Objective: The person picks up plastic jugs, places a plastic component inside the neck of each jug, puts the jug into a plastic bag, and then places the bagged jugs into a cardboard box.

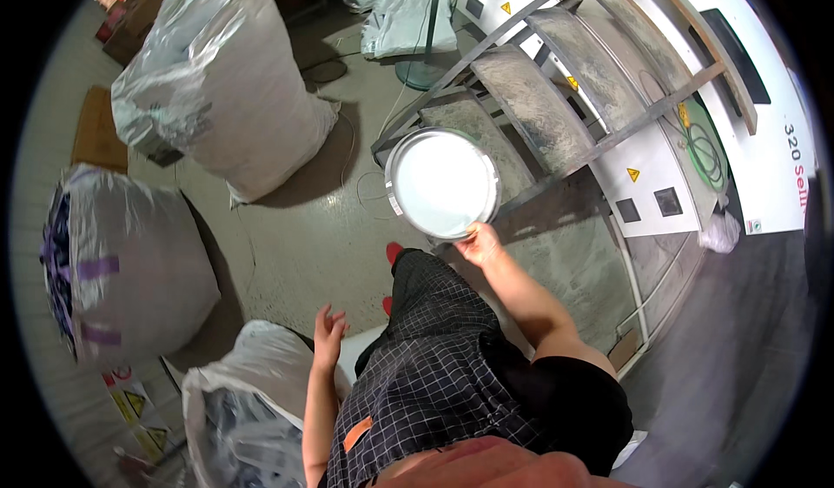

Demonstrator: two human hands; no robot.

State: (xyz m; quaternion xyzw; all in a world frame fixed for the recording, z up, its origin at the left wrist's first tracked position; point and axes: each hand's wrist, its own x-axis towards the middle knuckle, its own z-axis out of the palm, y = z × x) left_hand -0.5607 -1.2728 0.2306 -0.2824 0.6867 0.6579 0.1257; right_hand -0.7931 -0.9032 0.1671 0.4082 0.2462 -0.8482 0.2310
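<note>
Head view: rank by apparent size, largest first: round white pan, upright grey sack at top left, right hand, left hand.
1. upright grey sack, by far the largest in the picture.
2. round white pan, held at its lower rim.
3. right hand and left hand: look about alike; the right is partly hidden by the pan, so unranked.

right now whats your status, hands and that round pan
Right hand gripping round white pan by its rim. Left hand empty, fingers spread, above a plastic sack. Metal steps right ahead.

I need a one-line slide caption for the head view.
Right hand holds a round white pan near metal steps; left hand open.
</note>
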